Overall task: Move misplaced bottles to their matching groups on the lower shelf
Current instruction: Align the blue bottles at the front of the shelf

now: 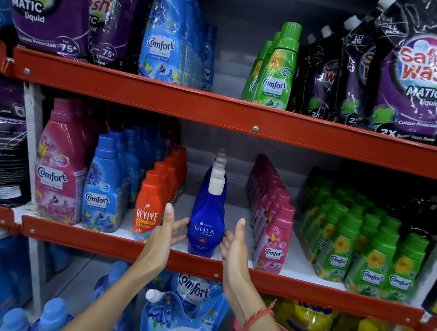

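Note:
A dark blue Ujala bottle [205,228] with a white cap stands upright at the front of the middle shelf [116,243], heading a row of like bottles. My left hand [167,228] is open just left of it, fingers spread, thumb close to the bottle's side. My right hand [235,240] is open just right of it, fingertips near the label. Neither hand grips the bottle. Orange Revive bottles [147,211] line up to the left, small pink Comfort bottles [274,237] to the right.
Further left stand blue Comfort bottles [104,191] and a large pink Comfort bottle [60,171]. Green Comfort bottles [376,254] fill the right side. Red shelf rails cross above and below. Blue Comfort pouches [180,325] sit on the shelf underneath.

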`<state>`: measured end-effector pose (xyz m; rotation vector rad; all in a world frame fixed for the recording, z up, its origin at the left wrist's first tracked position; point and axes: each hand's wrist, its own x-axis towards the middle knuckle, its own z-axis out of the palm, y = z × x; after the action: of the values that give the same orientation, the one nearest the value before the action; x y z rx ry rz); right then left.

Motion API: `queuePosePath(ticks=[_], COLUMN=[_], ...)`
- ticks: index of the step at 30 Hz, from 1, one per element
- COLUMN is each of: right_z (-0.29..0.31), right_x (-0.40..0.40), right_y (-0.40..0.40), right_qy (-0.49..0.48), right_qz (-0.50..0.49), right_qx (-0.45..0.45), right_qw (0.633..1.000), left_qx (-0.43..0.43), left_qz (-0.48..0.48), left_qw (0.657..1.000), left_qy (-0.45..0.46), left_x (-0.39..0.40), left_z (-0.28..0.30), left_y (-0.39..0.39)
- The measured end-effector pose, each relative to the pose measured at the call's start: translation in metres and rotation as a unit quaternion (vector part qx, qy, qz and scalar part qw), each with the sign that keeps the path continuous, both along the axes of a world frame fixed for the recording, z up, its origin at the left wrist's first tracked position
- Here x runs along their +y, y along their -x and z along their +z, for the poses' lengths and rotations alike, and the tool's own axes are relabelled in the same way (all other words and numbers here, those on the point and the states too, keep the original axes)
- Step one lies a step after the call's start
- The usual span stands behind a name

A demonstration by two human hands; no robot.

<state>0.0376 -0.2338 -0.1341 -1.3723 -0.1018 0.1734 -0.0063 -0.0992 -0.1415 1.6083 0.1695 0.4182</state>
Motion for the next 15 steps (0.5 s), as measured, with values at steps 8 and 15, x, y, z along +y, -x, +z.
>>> queuePosePath(ticks=[8, 15], right_z=[-0.001, 0.0], right_x=[-0.01, -0.063], right_y=[0.012, 0.003], right_qy=[0.074, 0.032], right_qz=[-0.076, -0.348], right_qx=[-0.102, -0.284], right_qw=[0.989, 0.893], left_qx=[-0.146, -0.207], left_qz=[0.101, 0.072], left_qw=[0.984, 0.976], left_qy=[-0.011, -0.017], left_x=[-0.012, -0.059], left_z=[-0.004, 0.008], left_y=[0.006, -0.005])
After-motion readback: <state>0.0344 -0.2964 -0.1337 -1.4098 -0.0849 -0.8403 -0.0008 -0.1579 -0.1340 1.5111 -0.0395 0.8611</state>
